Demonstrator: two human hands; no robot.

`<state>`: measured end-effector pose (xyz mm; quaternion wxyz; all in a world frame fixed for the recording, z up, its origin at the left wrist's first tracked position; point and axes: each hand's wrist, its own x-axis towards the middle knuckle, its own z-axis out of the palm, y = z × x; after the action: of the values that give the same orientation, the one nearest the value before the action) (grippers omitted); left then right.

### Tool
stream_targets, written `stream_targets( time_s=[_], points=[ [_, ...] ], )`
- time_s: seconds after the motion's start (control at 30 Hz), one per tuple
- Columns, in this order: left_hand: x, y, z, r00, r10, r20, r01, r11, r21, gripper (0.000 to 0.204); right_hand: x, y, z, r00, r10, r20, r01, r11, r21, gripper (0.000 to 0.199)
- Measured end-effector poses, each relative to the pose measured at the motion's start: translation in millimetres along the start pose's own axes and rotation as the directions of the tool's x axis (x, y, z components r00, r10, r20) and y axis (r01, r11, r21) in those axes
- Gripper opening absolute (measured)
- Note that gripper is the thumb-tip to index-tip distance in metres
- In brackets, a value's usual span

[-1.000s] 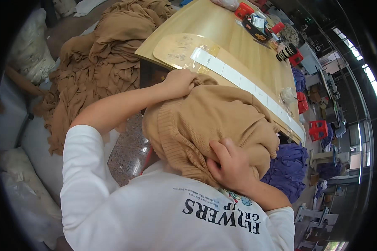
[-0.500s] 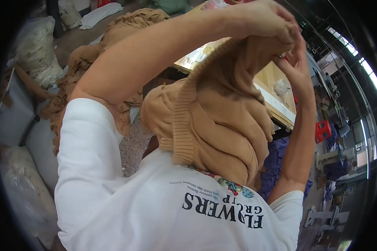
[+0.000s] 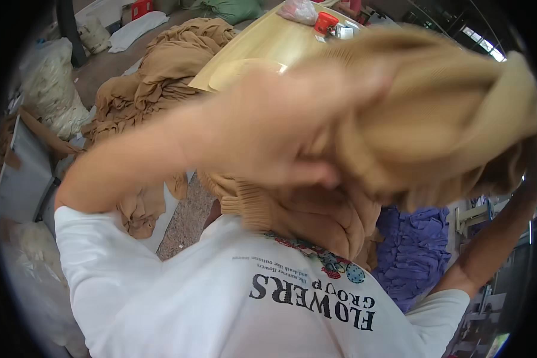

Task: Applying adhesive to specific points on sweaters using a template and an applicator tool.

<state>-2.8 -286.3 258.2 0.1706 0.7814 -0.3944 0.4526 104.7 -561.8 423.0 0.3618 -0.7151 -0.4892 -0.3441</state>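
Note:
A tan knit garment (image 3: 435, 125) is raised in front of me at the upper right, bunched and smeared by motion. Across its left side lies my left hand (image 3: 298, 119), blurred, its thumb low against the fabric; whether its fingers close on the cloth is unclear. My right forearm (image 3: 498, 232) rises at the right edge toward the garment, and the cloth hides my right hand. More tan knit fabric with a ribbed band (image 3: 262, 206) rests against my lap, below the raised piece.
Ahead stands a pale wooden table (image 3: 250, 45) with a red container (image 3: 326, 22) and a plastic bag (image 3: 299, 10). A heap of tan knits (image 3: 173, 56) lies left of it. Purple fabric (image 3: 414, 250) is piled at right; a stuffed clear sack (image 3: 53, 86) stands at far left.
The raised garment has swung right and toward me. My left hand has come down and nearer, while my right arm has moved outward to the right, its hand now hidden.

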Motion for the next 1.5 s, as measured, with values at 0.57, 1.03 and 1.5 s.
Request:
stream_targets(
  time_s=[0.57, 1.03, 1.5],
  points=[
    [-22.3, -108.9, 43.8, 0.419, -0.813, 0.404, 0.711, 0.017, -0.703, 0.025, -94.6, 87.3, 234.6, 0.770, -0.018, 0.637, -0.353, 0.820, 0.450, 0.051],
    [-108.7, -223.4, 79.6, -0.062, -0.777, 0.626, 0.710, -0.475, -0.519, 0.021, -118.1, 275.4, 101.6, 0.069, 0.758, 0.649, -0.872, 0.362, -0.330, 0.019],
    [-135.8, -235.1, 132.1, -0.121, -0.715, 0.689, 0.965, -0.248, -0.089, 0.012, -238.9, 397.6, 146.7, 0.186, 0.890, 0.417, -0.876, -0.042, 0.480, 0.014]
  ],
)
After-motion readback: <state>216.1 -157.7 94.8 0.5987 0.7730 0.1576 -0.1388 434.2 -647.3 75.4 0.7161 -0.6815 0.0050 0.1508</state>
